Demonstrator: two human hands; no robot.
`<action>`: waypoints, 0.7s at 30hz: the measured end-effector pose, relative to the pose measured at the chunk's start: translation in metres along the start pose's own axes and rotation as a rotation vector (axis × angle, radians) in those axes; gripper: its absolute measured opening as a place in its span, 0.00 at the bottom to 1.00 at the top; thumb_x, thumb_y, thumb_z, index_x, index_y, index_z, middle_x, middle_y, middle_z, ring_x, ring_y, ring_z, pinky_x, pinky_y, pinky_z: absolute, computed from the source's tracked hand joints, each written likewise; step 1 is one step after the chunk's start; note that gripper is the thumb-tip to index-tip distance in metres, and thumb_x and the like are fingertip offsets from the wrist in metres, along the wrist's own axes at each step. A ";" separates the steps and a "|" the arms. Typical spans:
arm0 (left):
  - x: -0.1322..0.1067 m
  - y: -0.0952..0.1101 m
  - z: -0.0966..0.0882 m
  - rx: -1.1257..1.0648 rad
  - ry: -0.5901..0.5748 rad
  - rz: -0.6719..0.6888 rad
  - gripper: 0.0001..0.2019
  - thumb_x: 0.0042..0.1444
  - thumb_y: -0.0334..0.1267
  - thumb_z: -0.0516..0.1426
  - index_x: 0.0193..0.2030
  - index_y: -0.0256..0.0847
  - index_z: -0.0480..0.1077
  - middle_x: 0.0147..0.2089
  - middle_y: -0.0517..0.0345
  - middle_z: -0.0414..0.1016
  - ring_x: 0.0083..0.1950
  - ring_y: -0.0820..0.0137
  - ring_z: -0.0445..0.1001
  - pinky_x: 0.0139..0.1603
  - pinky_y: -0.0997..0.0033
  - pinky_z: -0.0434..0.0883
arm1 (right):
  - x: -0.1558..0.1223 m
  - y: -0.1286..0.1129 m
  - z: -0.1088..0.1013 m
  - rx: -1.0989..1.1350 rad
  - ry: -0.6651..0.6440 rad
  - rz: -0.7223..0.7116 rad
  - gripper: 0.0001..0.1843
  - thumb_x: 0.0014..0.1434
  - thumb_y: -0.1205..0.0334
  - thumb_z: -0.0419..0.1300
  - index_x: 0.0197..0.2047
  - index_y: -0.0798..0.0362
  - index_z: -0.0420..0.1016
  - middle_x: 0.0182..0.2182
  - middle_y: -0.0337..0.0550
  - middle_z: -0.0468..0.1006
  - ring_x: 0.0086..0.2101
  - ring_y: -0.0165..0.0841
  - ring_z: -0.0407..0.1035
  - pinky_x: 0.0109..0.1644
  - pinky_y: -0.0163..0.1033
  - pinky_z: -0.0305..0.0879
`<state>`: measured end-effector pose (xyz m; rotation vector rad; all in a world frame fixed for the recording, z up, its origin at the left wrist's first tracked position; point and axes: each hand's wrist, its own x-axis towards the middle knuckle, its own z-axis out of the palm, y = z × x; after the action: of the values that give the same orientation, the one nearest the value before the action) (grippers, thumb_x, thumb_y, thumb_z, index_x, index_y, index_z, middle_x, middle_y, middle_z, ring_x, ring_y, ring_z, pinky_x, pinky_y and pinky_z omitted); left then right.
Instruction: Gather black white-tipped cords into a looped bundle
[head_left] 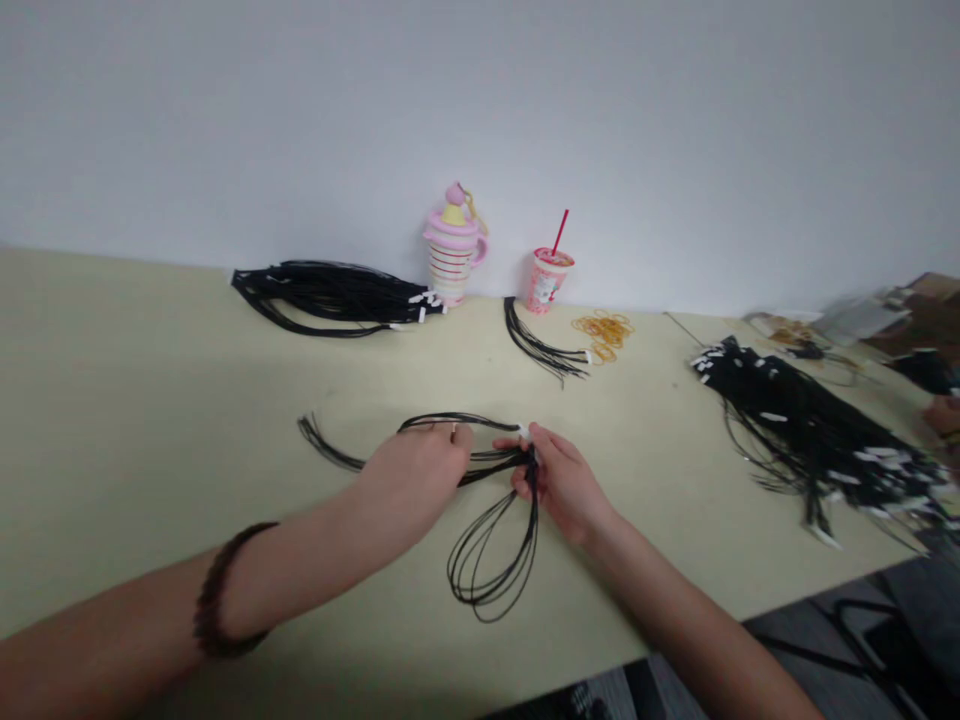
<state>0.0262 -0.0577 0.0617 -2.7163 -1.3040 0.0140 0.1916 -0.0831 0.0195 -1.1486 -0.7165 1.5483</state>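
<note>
A bundle of thin black cables stretches between my two hands over the pale table. My left hand is closed around the middle of the strands, and their loose ends trail out to its left. With thumb and fingers, my right hand pinches the bundle near a white connector. From that grip a loop of cable hangs toward the table's front. A dark beaded bracelet circles my left wrist.
Behind lie a pile of black cables, a pink-lidded mug, a paper cup with straw, a smaller cable bunch and yellow rubber bands. A large cable heap covers the right. Another person's hand shows at the right edge.
</note>
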 end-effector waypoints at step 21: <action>0.005 -0.024 -0.023 -0.070 0.232 0.022 0.11 0.59 0.35 0.43 0.35 0.36 0.65 0.27 0.55 0.69 0.32 0.67 0.70 0.34 0.68 0.64 | -0.006 -0.013 -0.003 0.008 -0.189 -0.038 0.16 0.53 0.51 0.55 0.29 0.57 0.62 0.35 0.46 0.75 0.18 0.18 0.60 0.18 0.25 0.49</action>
<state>0.0124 -0.0417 0.0873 -2.6897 -1.2296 -0.3406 0.1994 -0.0848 0.0321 -0.9857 -0.8524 1.6404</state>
